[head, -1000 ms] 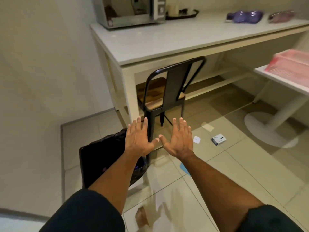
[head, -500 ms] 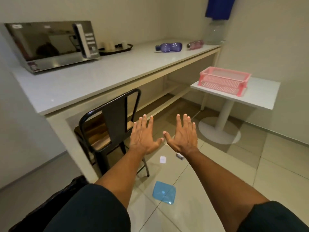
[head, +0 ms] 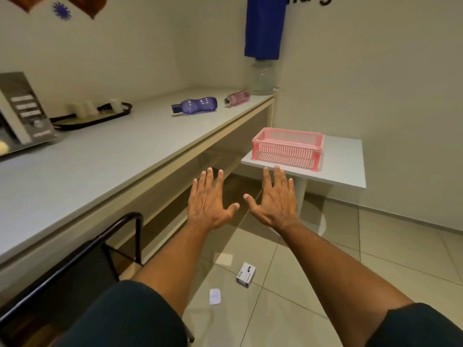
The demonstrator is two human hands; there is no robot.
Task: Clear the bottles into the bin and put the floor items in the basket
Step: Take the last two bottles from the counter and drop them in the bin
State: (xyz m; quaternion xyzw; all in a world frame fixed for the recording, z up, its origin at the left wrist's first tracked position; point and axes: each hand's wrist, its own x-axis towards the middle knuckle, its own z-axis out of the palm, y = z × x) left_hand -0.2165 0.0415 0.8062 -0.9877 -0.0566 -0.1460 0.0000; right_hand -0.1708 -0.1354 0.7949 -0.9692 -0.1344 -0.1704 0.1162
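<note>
- Left hand [head: 209,201] and right hand [head: 274,200]: held out flat, fingers spread, holding nothing.
- Purple plastic bottle [head: 195,105] and pink bottle [head: 237,97]: lying toward the long white counter's [head: 100,156] far end.
- Pink slatted plastic basket [head: 286,147]: on the small white table's [head: 343,161] left edge.
- Small white box [head: 246,275] and white card [head: 215,296]: on the tiled floor.

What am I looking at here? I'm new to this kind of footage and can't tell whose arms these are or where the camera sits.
There is no machine: a person wears one wide-angle camera on the head, looking forward and down, so the arms are their own. The left hand and right hand are stretched out in the air, fingers straight and spread, holding nothing. On the long counter lie a purple bottle and a pink bottle, both on their sides, plus a tray and a microwave. A pink basket stands on the small table. On the tiled floor lie a small white box and a white card.
</note>
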